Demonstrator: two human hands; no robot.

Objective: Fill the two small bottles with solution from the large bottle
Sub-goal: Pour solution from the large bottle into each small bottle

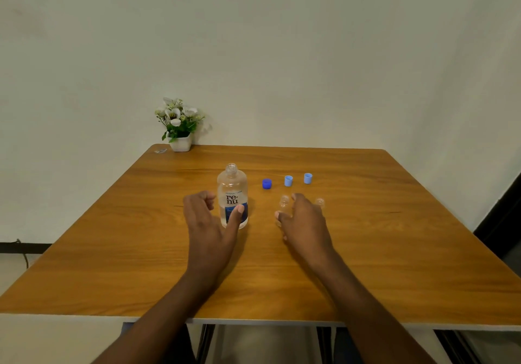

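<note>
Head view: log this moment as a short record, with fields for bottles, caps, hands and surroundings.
large bottle: renu solution bottle, upright, uncapped
small bottles: left small bottle and right small bottle, clear, upright, uncapped
caps: dark blue cap, left light blue cap, right light blue cap, in a row behind the small bottles
left hand: thumb on the large bottle's label, fingers curled at its left side; hold unclear
right hand: between the small bottles, fingers relaxed
surroundings: wooden table; potted white flowers at far left corner

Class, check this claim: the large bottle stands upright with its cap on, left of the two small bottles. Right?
Wrong on the cap: in the head view the large bottle stands upright with no cap on, left of the two small bottles.
</note>
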